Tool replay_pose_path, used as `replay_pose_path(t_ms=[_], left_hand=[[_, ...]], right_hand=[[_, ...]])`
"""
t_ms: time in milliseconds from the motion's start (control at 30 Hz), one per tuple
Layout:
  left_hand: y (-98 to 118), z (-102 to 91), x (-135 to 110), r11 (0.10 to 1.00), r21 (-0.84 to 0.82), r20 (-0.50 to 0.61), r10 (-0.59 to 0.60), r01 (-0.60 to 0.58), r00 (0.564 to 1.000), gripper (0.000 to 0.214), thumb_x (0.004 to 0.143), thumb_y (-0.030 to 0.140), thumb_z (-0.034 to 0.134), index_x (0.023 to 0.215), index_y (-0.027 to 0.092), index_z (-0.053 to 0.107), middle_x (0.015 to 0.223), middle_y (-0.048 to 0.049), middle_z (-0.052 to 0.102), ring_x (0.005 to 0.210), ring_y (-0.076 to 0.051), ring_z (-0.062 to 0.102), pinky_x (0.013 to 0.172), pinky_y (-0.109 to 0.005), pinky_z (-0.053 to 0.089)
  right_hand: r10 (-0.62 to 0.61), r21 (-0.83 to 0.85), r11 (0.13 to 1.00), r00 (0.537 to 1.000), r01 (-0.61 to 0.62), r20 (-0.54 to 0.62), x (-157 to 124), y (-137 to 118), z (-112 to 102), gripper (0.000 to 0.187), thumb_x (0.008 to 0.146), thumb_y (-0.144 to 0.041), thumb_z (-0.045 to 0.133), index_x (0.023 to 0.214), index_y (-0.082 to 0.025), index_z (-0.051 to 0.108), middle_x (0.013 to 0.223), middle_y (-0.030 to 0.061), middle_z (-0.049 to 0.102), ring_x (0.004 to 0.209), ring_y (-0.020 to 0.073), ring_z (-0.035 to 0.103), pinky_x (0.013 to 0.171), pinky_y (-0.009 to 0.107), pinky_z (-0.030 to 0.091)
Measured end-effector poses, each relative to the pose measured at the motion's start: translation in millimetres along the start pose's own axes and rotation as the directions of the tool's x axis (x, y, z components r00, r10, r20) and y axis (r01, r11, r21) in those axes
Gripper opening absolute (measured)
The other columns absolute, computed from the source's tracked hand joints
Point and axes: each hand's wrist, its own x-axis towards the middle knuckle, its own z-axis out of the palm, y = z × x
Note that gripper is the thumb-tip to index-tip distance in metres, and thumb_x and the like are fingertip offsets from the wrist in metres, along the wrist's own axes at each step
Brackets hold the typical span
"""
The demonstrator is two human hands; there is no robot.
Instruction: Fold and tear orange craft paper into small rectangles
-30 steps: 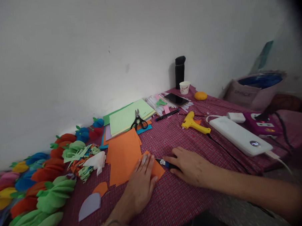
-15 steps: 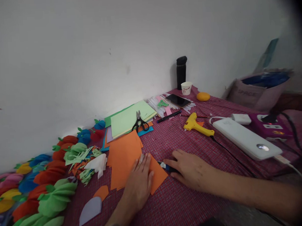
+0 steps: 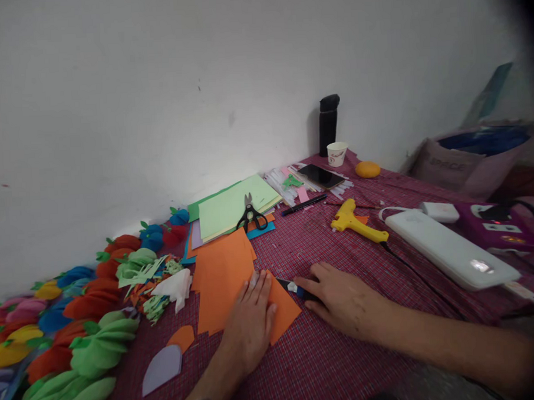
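Note:
My left hand (image 3: 251, 318) lies with its fingers stretched flat on sheets of orange paper (image 3: 221, 278). Something whitish shows at one of its fingers. To its right, an orange piece (image 3: 283, 310) sticks out at an angle from under that hand. My right hand (image 3: 337, 297) is closed around a utility knife (image 3: 303, 293) with a dark blue handle. The knife's blade points left and reaches the upper edge of the angled orange piece. Whether the blade touches the paper or lies beneath it, I cannot tell.
Black scissors (image 3: 251, 218) rest by a stack of pale green paper (image 3: 236, 204). Colourful paper pumpkins (image 3: 92, 299) and scraps (image 3: 158, 290) fill the left. On the right are a yellow glue gun (image 3: 356, 222), a white power bank (image 3: 448, 248) and cables. Behind stand a cup (image 3: 337, 154) and a black bottle (image 3: 328, 126).
The camera view has shifted slightly. My right hand has drawn back a little from the orange paper, and more of the knife's blade shows. My left hand stays on the paper.

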Motion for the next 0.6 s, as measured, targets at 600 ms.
replay_pose_path(t_ms=[600], left_hand=[[-2, 4.8, -1, 1.0, 0.019, -0.051, 0.01, -0.009, 0.999, 0.05, 0.088, 0.033, 0.022, 0.133, 0.016, 0.014, 0.139, -0.0048, 0.02, 0.128, -0.017, 0.012, 0.103, -0.038, 0.022]], right_hand=[[0.002, -0.049, 0.999, 1.0, -0.002, 0.002, 16, -8, 3, 0.031, 0.079, -0.027, 0.045, 0.109, -0.02, 0.05, 0.088, 0.0073, 0.048, 0.083, 0.0198, 0.045, 0.073, 0.033, 0.038]])
